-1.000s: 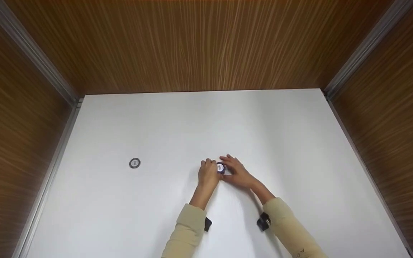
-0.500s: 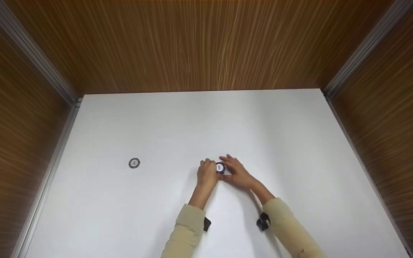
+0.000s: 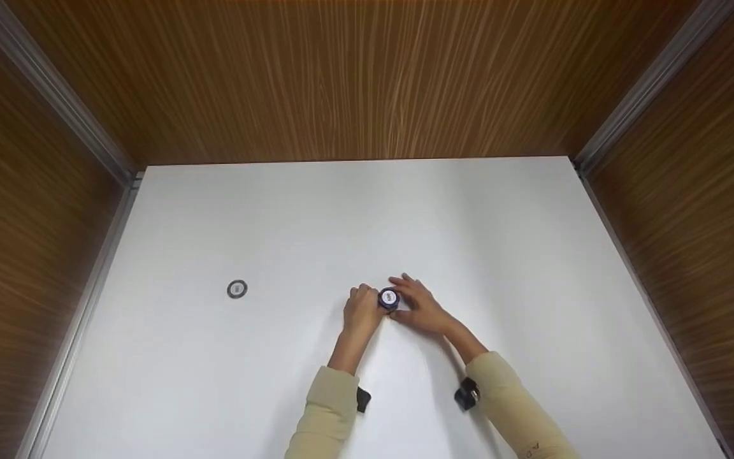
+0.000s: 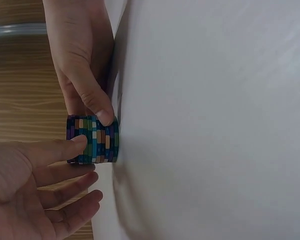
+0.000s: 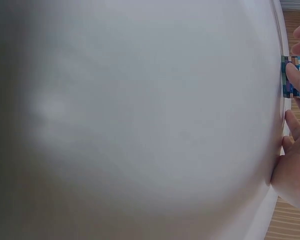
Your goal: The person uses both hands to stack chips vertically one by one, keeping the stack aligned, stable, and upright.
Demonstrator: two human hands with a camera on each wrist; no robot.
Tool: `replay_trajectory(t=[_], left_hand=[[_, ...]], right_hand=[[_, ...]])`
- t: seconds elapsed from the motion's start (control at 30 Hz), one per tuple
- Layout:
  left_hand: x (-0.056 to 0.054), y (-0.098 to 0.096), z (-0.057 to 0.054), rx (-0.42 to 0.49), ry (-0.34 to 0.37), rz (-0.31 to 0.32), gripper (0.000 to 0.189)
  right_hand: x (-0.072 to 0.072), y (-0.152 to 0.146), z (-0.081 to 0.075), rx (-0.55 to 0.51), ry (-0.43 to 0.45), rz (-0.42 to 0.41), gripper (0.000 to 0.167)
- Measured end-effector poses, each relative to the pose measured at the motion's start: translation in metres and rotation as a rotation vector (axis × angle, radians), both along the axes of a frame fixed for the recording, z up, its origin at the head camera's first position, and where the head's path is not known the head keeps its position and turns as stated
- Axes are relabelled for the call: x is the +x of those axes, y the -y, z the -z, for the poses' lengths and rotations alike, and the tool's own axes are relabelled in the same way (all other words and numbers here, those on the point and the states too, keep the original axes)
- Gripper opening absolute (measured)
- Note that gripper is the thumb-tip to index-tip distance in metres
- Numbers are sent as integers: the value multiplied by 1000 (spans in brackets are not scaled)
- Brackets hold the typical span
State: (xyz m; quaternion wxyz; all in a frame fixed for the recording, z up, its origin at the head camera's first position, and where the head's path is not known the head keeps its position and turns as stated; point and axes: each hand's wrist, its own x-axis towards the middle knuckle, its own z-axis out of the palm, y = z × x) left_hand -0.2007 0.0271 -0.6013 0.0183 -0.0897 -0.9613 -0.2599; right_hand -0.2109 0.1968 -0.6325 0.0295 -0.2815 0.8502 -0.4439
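A stack of poker chips (image 3: 389,298) stands upright on the white table (image 3: 316,217) near its middle, a white label on the top chip. In the left wrist view the edges of the stacked chips (image 4: 102,145) are blue, green, orange and purple. From the right, my right hand (image 3: 424,309) holds the stack low between thumb and fingers. My left hand (image 3: 362,312) is at the left side, its thumb (image 4: 78,143) against the upper chips and the other fingers loosely extended. One single dark-rimmed chip (image 3: 237,289) lies flat farther left.
Wood-grain panels (image 3: 354,83) enclose the back and both sides of the table, with grey metal rails (image 3: 647,83) at the corners. A black wrist device sits at each beige sleeve (image 3: 335,395).
My left hand has drawn slightly to the left and back, so more of the stack's top shows. The right hand stays in place at the stack. The single chip lies still.
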Motion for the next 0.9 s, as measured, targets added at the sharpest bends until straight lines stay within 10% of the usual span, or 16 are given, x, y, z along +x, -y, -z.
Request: replay_trajectory(t=[0.43,0.9], left_hand=[[7,29,-31,116,100,-113,21],[-9,134,-27,53,31,-283,36]], right_hand=[[1,-4,2,-22,-2,-10,52],[0,-2,3,-9,-9,-2,56]])
